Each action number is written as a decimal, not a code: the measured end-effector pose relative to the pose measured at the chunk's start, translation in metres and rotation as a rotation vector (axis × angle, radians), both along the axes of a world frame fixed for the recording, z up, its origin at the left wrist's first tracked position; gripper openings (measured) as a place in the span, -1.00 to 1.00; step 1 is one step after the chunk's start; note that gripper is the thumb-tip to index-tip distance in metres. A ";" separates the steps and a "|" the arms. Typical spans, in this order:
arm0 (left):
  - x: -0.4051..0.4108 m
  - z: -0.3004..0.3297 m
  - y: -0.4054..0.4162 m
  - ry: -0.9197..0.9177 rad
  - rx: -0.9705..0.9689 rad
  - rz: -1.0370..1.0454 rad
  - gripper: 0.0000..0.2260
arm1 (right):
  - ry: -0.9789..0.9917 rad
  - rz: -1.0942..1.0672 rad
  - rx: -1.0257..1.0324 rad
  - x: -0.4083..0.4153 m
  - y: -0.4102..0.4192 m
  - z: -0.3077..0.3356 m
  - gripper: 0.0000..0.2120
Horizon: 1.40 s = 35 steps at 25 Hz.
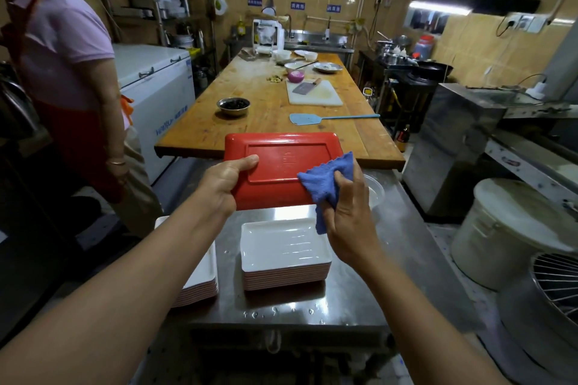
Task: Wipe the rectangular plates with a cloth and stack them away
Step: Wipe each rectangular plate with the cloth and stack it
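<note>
Mid-frame, the left hand (226, 180) grips a red plate (283, 162) — the right hand (347, 206) clutches the cloth (325, 184) against it; two stacks (286, 255) below suggest work well underway.

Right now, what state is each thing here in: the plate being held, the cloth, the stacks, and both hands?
Red plate: held up, underside facing the camera.
Left hand: grips the plate's left edge.
Blue cloth: bunched, pressed against the plate's right side.
Right hand: holds the cloth.
Middle stack: plates face up on the steel table, top one wet.
Left stack: face up, partly hidden by the arm.
</note>
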<state>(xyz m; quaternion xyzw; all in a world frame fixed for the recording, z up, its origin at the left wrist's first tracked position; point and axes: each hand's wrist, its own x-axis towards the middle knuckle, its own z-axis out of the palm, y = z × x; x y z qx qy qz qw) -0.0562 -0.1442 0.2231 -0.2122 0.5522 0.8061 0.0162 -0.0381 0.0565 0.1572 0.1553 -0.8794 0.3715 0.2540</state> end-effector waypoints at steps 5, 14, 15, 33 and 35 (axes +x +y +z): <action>0.003 -0.003 0.014 -0.025 0.038 -0.011 -0.79 | 0.183 -0.029 0.306 0.007 -0.035 -0.006 -0.52; 0.018 -0.020 0.002 0.047 0.017 0.087 -0.80 | 0.033 0.169 0.244 0.003 -0.077 0.010 -0.60; 0.019 -0.020 0.001 0.063 0.028 0.082 -0.83 | 0.012 0.172 0.267 -0.003 -0.078 0.014 -0.59; 0.046 -0.030 -0.077 -0.003 0.015 0.135 -0.85 | -0.448 0.070 -0.229 -0.028 -0.057 -0.001 -0.93; 0.049 -0.027 -0.086 0.040 -0.018 0.173 -0.86 | -0.453 0.062 -0.247 -0.026 -0.062 -0.002 -0.90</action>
